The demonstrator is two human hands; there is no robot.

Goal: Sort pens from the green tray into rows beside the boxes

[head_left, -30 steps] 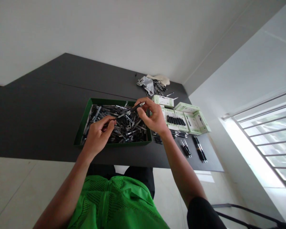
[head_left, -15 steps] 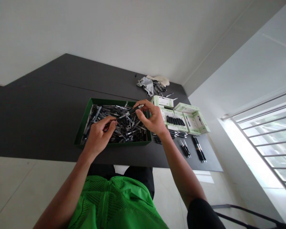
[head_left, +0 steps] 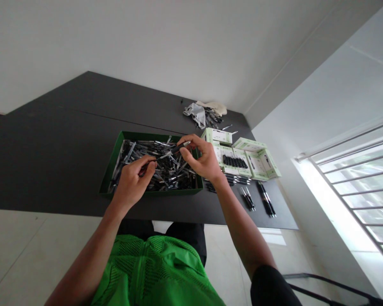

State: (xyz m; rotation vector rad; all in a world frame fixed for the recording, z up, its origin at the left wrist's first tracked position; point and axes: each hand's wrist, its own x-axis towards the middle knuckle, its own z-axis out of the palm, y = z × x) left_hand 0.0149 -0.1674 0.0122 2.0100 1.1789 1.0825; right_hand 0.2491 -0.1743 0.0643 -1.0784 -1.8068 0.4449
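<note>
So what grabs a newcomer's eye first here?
The green tray heaped with pens sits mid-table on the dark table. Above it, the right hand pinches a dark pen, tip toward the left hand. Open green-and-white boxes stand to the right, beyond them a bright barred window.

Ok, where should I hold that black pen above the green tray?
Probably pinch the dark barrel of the black pen, coming from the right like the right hand. That thick part sits above the green tray, and the thin silver end points left toward the left hand, so it's harder to reach.
</note>
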